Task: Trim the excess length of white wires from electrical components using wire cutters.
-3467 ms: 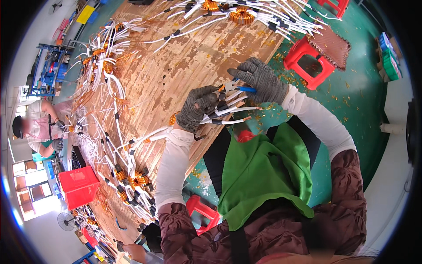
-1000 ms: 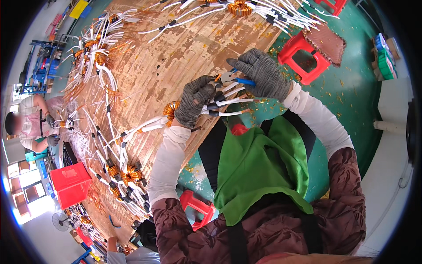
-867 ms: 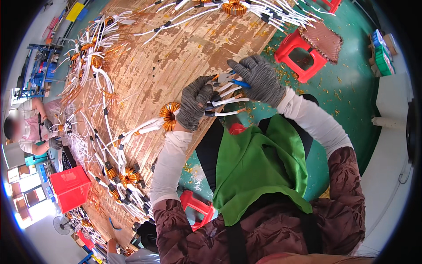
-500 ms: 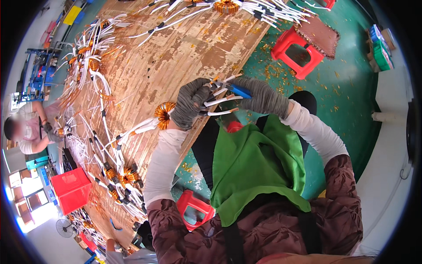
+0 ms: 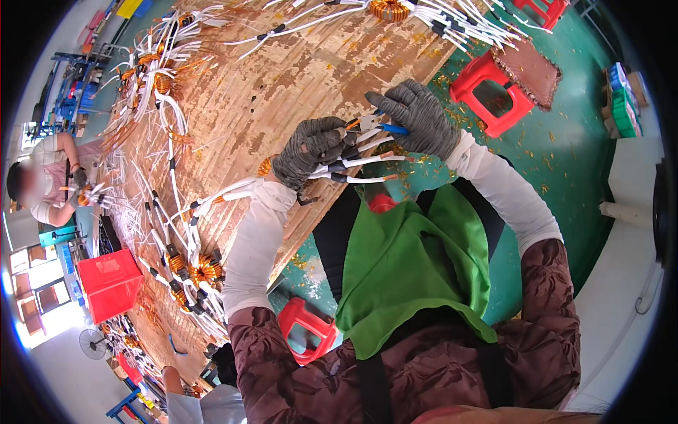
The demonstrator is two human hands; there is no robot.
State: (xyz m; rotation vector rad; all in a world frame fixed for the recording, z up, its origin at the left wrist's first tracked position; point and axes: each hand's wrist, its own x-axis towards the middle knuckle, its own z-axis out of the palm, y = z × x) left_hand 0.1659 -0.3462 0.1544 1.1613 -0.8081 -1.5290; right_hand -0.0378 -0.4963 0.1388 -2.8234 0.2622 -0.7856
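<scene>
- White-sleeved wire bundle with black bands and copper-coloured ends point(image 5: 374, 160) is held over the near edge of the worn wooden tabletop point(image 5: 304, 78), its ends fanned toward the right.
- Left hand point(image 5: 311, 150), in a grey knitted glove, has its fingers clamped around the bundle; one thin orange wire end point(image 5: 352, 125) pokes out past them.
- Right hand point(image 5: 417, 119), gloved alike, has its fingers closed around a blue-handled hand tool with a silvery metal head point(image 5: 393, 129). The head is at the orange wire end; whether it grips it or lies just beside it is too small to tell.
- Copper-wound ring coil point(image 5: 265, 167) shows partly behind the left wrist, near the bundle.
- Done, as far as can be judged: several ends below the tool already stand out of their sleeves as copper-coloured tips point(image 5: 390, 177). Whether these are finished cannot be told. Gold-coloured scraps point(image 5: 443, 92) on the floor could be offcuts.
- Remaining, seemingly: the orange wire end at the tool, so this bundle looks partway through. Similar coils with white leads point(image 5: 206, 270) lie on the tabletop to the left; how finished they are cannot be judged.
</scene>
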